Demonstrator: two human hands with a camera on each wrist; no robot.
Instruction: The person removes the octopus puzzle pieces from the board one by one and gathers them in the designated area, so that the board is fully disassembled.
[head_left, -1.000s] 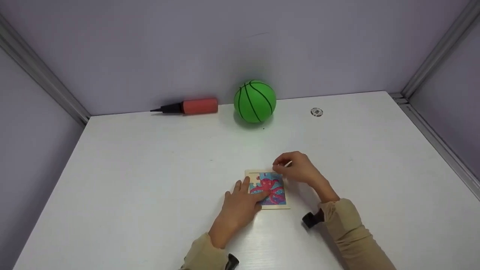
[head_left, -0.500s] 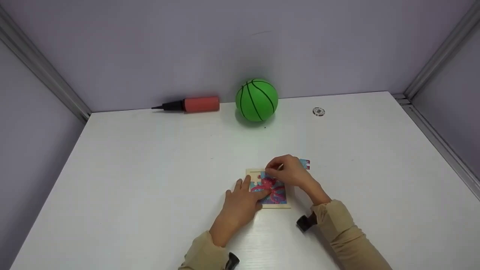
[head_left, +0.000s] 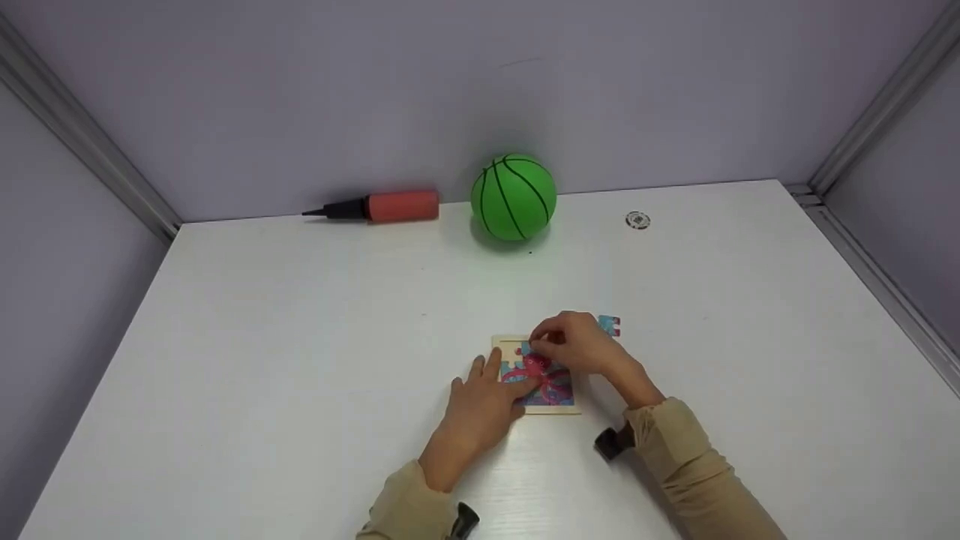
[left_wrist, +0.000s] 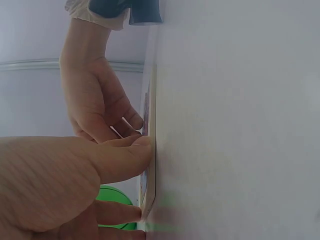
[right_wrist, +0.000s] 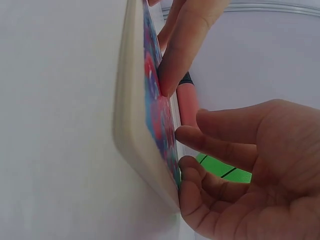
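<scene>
A: Pressing down on the puzzle board (head_left: 551,405), is that what the left hand (head_left: 480,409) does?

B: Yes. Its fingers (left_wrist: 125,160) lie flat and straight on the picture of the pink octopus, so the board stays put on the white table (head_left: 300,337).

A: And the right hand (head_left: 581,349)?

B: Its fingers (right_wrist: 200,137) are bent and close together, tips on the top part of the board, just past the left fingertips. I think they pinch a puzzle piece there, but I cannot tell for sure (the fingers hide it).

A: So which step is this?

B: I would say working one piece at the top of the board. Next the fingers need a small, careful move, while the left hand keeps the board from sliding.

A: Is there a loose piece?

B: Yes, a blue piece (head_left: 609,325) lies on the table just behind the right knuckles.

A: What has changed?

B: A second ago the right hand was at the board's far right corner and hid that blue piece. Now it is further left over the picture. The left hand has not moved.
</scene>
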